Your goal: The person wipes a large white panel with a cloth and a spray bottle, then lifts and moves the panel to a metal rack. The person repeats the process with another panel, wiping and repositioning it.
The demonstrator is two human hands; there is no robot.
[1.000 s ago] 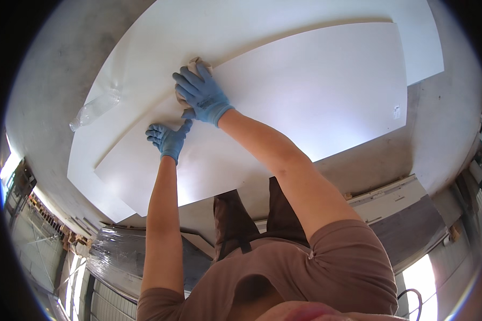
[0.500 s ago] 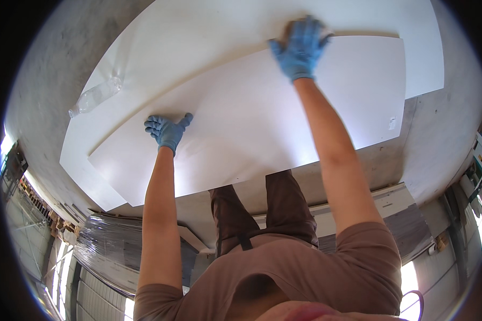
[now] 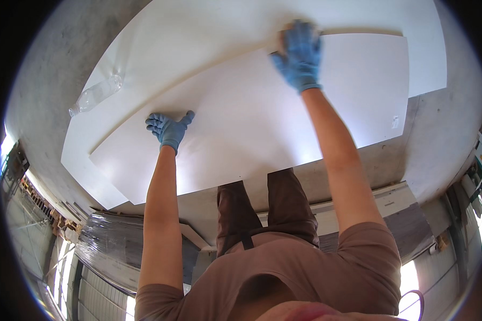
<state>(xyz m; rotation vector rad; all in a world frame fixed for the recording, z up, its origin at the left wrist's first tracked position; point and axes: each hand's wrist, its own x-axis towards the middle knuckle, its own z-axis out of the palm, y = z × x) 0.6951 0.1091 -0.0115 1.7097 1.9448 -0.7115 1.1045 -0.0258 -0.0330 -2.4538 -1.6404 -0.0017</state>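
Note:
A large white sheet [image 3: 241, 123] lies before me on top of another pale sheet [image 3: 209, 37] that reaches farther out. My left hand [image 3: 168, 128], in a blue glove, rests on the upper sheet near its far left edge, fingers and thumb apart, holding nothing. At the far edge, right of the middle, my right hand [image 3: 301, 58] presses down in a matching glove, its fingers smeared by motion. Something brownish shows beside and under those fingers; its kind is too blurred to make out. A small pale label [image 3: 395, 122] sits near the sheet's right end.
A clear plastic bottle [image 3: 95, 96] lies on its side at the left edge of the lower sheet. Beneath is a grey surface [image 3: 450, 134]. Behind me, a stack [image 3: 110, 243] wrapped in shiny film stands at the lower left, with grey boards [image 3: 412, 227] at the lower right.
My right wrist has shifted a little right and nearer, and the hand now tilts more to the left. The left hand keeps its place on the sheet.

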